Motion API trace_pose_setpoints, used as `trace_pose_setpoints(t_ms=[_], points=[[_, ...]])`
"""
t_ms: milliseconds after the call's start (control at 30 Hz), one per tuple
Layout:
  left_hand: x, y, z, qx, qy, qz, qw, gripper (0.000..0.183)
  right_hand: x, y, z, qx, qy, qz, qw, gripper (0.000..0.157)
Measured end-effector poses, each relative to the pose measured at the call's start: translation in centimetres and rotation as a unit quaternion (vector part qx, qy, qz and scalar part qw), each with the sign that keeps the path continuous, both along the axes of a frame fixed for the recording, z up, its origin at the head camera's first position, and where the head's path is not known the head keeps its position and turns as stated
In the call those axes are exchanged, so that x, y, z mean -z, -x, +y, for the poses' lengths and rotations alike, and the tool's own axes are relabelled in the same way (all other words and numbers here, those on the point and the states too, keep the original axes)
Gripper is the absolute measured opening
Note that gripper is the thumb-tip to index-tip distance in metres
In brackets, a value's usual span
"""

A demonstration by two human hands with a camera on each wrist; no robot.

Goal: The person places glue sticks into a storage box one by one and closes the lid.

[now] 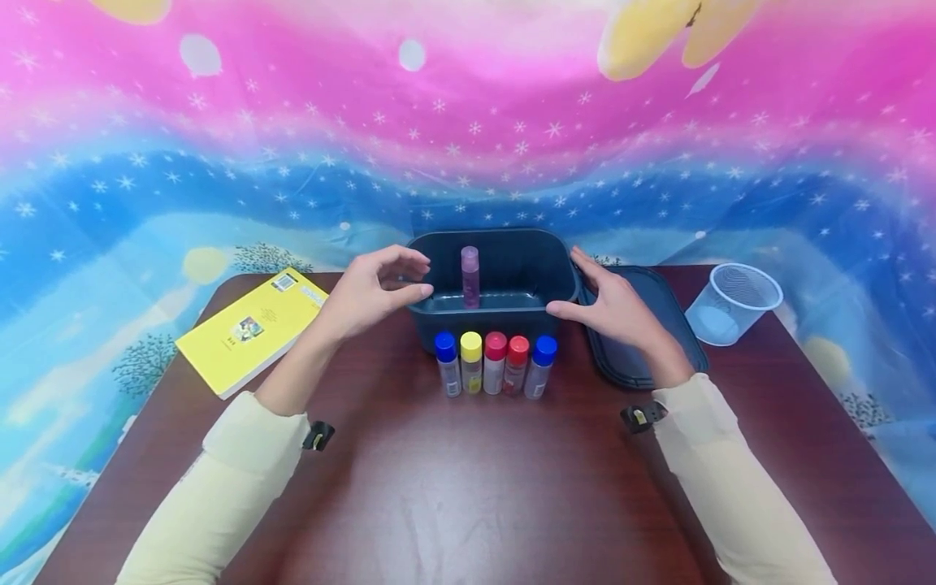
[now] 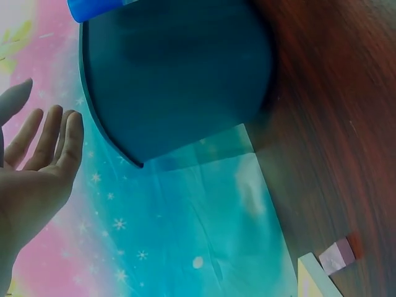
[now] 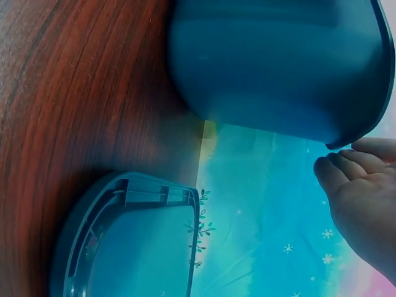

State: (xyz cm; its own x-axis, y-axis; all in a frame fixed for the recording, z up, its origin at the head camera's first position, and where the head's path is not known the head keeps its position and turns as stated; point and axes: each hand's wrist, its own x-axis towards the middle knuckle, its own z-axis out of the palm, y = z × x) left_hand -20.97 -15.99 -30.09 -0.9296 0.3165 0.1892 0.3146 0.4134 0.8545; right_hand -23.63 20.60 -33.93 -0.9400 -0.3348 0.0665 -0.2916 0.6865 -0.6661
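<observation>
Only the head view looks inside the bin [image 1: 512, 260], where a purple bottle [image 1: 470, 278] stands upright; five capped bottles [image 1: 494, 370] line up before the bin. The left hand [image 1: 373, 292] is loosely open at its left end, holding nothing; the left wrist view shows a gap between. The right hand [image 1: 614, 305], fingers fairly straight, is spread at the right rim, gripping nothing. The left wrist view alone reveals a pinkish block [image 2: 337, 257] beside the book [image 1: 252, 333].

The table [image 1: 453, 487] is glossy red-brown: bin midway along its far edge, book toward the far left corner, lid [image 1: 621, 357] and cup [image 1: 734, 305] toward the far right. Behind hangs a pink-and-blue snowflake cloth [image 1: 468, 138].
</observation>
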Motion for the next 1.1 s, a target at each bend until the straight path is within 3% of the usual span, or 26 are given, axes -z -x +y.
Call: trace_pose_setpoints(t_ms=[333,500,700,1100], points=[[0.8,-1.4,0.0,0.051,0.014,0.018,0.9984,0.029,0.4,0.2,-0.2,-0.001,0.012,0.007,1.0,0.1],[1.2,-1.7,0.2,0.079,0.019,0.005,0.9967,0.03,0.3,0.3,-0.3,-0.002,0.01,0.006,1.0,0.1],[1.7,-2.1,0.2,0.087,0.019,-0.016,0.9959,0.03,0.0,0.2,-0.2,-0.001,0.007,0.004,1.0,0.099],[3.0,-2.2,0.5,0.105,0.072,-0.047,0.9908,0.038,0.3,0.3,-0.2,-0.002,0.006,0.003,1.0,0.1]])
